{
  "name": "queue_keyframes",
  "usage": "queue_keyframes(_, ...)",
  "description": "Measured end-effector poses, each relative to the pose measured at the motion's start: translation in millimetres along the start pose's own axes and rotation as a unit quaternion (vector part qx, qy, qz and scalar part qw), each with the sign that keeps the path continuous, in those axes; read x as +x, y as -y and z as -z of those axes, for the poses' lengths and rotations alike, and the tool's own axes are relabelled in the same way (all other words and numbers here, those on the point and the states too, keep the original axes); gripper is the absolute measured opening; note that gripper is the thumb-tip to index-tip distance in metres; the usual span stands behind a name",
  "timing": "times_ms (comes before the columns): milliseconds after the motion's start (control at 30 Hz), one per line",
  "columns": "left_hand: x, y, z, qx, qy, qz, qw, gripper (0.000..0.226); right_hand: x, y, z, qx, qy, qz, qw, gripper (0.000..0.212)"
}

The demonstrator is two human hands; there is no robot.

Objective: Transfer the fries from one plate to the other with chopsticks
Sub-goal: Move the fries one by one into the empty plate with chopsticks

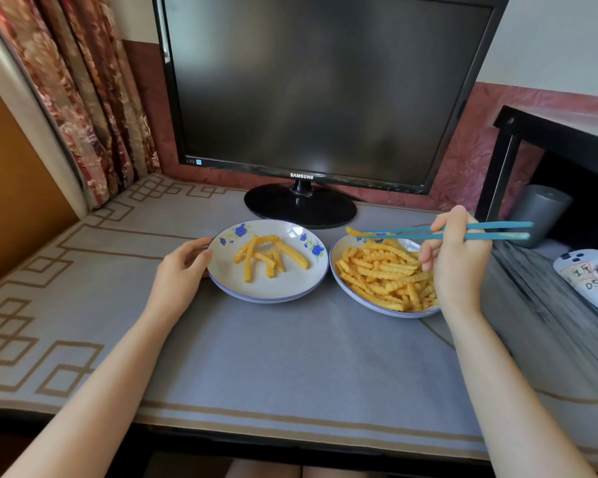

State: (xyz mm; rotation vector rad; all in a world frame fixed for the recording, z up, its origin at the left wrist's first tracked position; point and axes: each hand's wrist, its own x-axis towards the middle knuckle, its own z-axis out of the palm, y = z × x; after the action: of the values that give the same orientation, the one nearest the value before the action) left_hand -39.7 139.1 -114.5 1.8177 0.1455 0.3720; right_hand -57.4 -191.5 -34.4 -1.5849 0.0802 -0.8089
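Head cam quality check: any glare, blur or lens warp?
Head view: wide-angle lens bows the monitor edges; small glare spot on the left plate; chopsticks blur slightly at their back ends; fries sharp, shadows soft.

The scene is viewed from one wide-angle camera worn on the head, directed forward and down across the worktop at close range. The forearms are taken in from the lower corners. The left hand, at the left plate, and the right hand, with the chopsticks, are framed at mid-height. The monitor is faced squarely in the upper half.
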Motion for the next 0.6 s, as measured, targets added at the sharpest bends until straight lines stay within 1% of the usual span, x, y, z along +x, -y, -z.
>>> queue_keyframes(100, 0.6, 0.4, -0.2, 0.001, -0.001, -0.001, 1.000, 0.025, -1.7, 12.0, 1.4, 0.035, -0.014, -0.007, 0.999, 0.034)
queue_keyframes(200, 0.5, 0.3, 0.3, 0.005, -0.001, 0.001, 1.000, 0.026, -9.0, 27.4, -6.2, 0.078, 0.002, -0.006, 0.997, 0.032)
queue_keyframes(367, 0.6, 0.8, 0.8, 0.012, -0.002, 0.000, 1.000, 0.026, -31.8, 35.9, -41.6, 0.095, 0.097, -0.007, 0.991, 0.032)
queue_keyframes(500, -0.1, -0.3, 0.9, 0.011, -0.004, 0.003, 1.000, 0.027, -49.6, 26.6, -72.7, 0.075, 0.186, -0.011, 0.980, 0.036)
queue_keyframes(600, -0.8, -1.8, 0.1, 0.004, -0.004, 0.003, 1.000, 0.027, -55.7, 23.8, -77.2, 0.062, 0.218, -0.013, 0.974, 0.037)
